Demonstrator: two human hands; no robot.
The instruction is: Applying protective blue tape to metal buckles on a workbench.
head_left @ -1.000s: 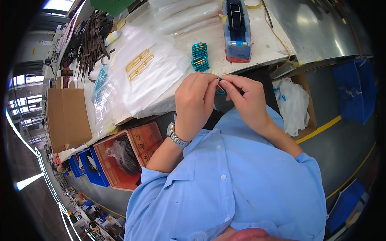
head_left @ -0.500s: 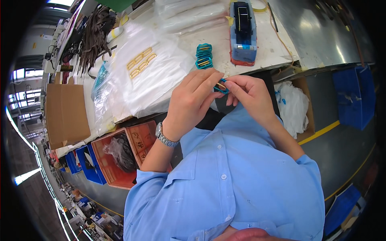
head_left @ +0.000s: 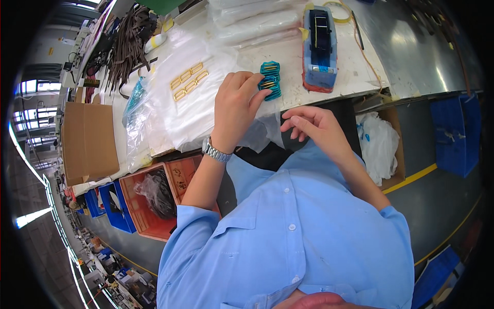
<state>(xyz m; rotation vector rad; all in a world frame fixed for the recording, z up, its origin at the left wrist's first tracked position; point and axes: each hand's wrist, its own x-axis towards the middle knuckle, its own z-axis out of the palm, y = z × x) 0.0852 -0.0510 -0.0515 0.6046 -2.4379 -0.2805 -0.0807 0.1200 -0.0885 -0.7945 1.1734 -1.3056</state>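
My left hand (head_left: 235, 103), with a metal watch on its wrist, reaches to the table's near edge. Its thumb and fingers pinch a teal-wrapped buckle (head_left: 271, 88) at the nearer of two small piles. Just behind sits the other pile of teal-wrapped buckles (head_left: 269, 67), gold showing in their middles. Nothing is in my right hand (head_left: 318, 127), which hovers in front of the edge with its fingers loosely bent and apart. Two rows of bare gold buckles (head_left: 188, 81) lie on white plastic sheeting (head_left: 206, 110) to the left.
A blue tape dispenser (head_left: 320, 56) stands right of the piles, clear plastic rolls (head_left: 257, 23) behind. Brown strips (head_left: 129, 44) and a cardboard piece (head_left: 88, 141) lie left. Below the table are an orange crate (head_left: 149, 206) and a box with white plastic bags (head_left: 380, 147).
My hands have parted. The left has carried the teal-wrapped buckle forward to the near pile; the right has let go of it and stays near my lap.
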